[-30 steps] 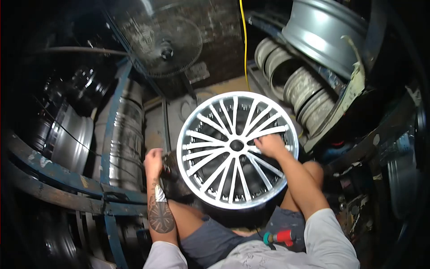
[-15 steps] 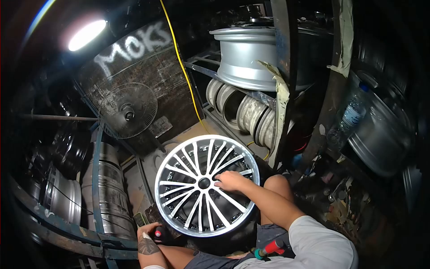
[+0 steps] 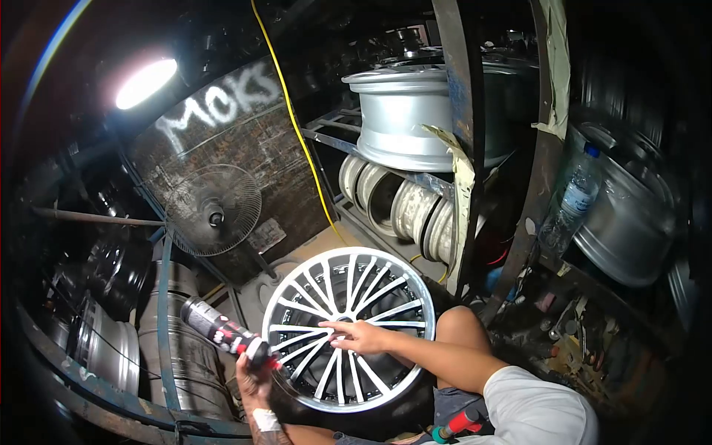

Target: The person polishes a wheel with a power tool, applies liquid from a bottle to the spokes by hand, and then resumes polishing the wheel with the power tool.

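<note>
A multi-spoke wheel rim (image 3: 421,297) with white spokes lies face up in front of my knees. My left hand (image 3: 254,380) is wrapped around a black and red spray can (image 3: 215,326). The can is tilted over the rim's left edge, its red-tipped end pointing down toward the spokes. Over the middle of the rim, my right hand (image 3: 362,337) has its index finger stretched out, and its fingertips overlap the hub. Nothing shows between those fingers. A red and green object (image 3: 458,424) rests at my lap.
A standing fan (image 3: 215,215) is behind the rim at the left. Silver rims (image 3: 404,122) fill a metal rack at the back right, and more rims (image 3: 111,348) lie at the left. A water bottle (image 3: 575,200) stands by a post. A yellow cable (image 3: 300,137) hangs down.
My left hand has lifted the spray can from beside my leg up to the rim's left side. My right hand has shifted slightly left over the hub, its index finger now extended.
</note>
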`<state>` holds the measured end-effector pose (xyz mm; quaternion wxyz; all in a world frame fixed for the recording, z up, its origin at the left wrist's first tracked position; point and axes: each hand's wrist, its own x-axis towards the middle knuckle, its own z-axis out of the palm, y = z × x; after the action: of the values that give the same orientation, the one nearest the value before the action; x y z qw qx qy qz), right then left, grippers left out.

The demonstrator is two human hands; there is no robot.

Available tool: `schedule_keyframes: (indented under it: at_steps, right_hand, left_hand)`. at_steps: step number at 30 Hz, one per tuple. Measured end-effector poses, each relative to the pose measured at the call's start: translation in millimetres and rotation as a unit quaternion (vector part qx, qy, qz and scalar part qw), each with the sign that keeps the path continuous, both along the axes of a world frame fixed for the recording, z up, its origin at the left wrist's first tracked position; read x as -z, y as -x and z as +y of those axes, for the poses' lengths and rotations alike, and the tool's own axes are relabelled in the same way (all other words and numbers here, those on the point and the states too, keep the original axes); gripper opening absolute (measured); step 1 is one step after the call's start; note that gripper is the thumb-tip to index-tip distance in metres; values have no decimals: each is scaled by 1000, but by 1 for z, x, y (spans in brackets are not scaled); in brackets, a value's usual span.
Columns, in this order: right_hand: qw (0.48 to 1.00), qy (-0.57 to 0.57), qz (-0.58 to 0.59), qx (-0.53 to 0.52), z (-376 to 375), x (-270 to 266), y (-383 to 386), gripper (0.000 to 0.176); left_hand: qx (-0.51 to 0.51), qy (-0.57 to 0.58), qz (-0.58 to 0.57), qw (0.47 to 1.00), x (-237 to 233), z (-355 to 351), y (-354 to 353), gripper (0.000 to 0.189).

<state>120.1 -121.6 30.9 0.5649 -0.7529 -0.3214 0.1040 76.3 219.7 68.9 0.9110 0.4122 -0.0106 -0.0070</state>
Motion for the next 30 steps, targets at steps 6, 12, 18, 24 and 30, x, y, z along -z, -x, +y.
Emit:
schedule_keyframes:
  at_steps: [6,12,18,24,30]
  right_hand:
    - [978,-141,152,-24,26,-8,21,72]
    - [969,-213,116,52,30,2,28,58]
    - [959,-186,161,141,41,22,15,54]
    - [920,-267,272,93,42,15,12,51]
    - [921,-223,307,92,40,-7,22,58]
  left_hand:
    - [-42,-87,-7,995,28,-77,-37,54]
    - [-14,64,-42,997,-5,-119,-39,70]
    - [-121,126,12,985,12,-130,-76,68]
    - [-134,170,30,976,11,-127,-83,67]
    - [-158,146,55,975,20,-110,-87,68]
